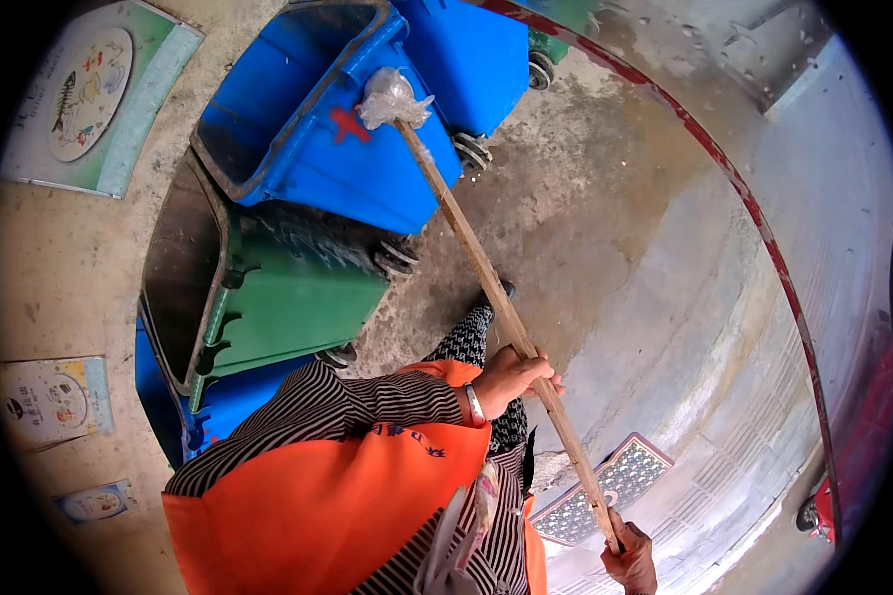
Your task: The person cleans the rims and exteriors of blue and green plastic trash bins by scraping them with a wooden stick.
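My left hand (507, 378), with a metal bangle at the wrist, grips a long wooden pole (479, 262) partway along. Down at the lower right, my right hand (631, 556) is closed around the pole's near end. Crumpled clear plastic film (394, 98) covers the far tip. That tip appears in front of the outer wall of a blue wheeled bin (372, 175), beside a red painted mark (350, 125); whether it touches the wall I cannot tell. The bin's top is uncovered and its inside looks dark.
A green wheeled bin (305, 301) stands nearer me, with another blue bin (257, 394) beyond its near side. Farther off is one more blue bin (469, 63). Signs, including a green-bordered board (93, 97), hang on the wall (59, 275). A patterned mat (618, 483) lies on the concrete floor (565, 186).
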{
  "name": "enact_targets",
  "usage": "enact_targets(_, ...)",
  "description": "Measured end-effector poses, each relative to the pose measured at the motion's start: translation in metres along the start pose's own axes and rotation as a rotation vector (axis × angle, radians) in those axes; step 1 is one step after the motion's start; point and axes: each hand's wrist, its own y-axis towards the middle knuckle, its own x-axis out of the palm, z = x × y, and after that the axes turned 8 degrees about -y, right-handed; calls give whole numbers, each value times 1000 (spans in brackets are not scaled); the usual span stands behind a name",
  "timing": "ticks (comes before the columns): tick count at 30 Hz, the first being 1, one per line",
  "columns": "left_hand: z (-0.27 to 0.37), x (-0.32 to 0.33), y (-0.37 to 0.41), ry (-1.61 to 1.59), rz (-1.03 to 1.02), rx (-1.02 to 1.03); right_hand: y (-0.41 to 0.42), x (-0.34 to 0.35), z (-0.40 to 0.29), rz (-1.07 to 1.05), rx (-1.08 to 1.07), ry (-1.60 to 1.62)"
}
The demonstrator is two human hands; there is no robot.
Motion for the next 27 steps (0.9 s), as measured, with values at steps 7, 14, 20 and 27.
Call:
enact_targets(7,-8,-38,48,20,70,-22,38,40,17,-66,106,52)
enact_targets(14,-15,-32,48,52,177,-9,44,64,47,14,24,85)
enact_targets(20,4,-20,46,176,100,115,49,80,49,88,4,162)
enact_targets(27,-12,-52,80,228,129,-58,50,88,58,-29,3,212)
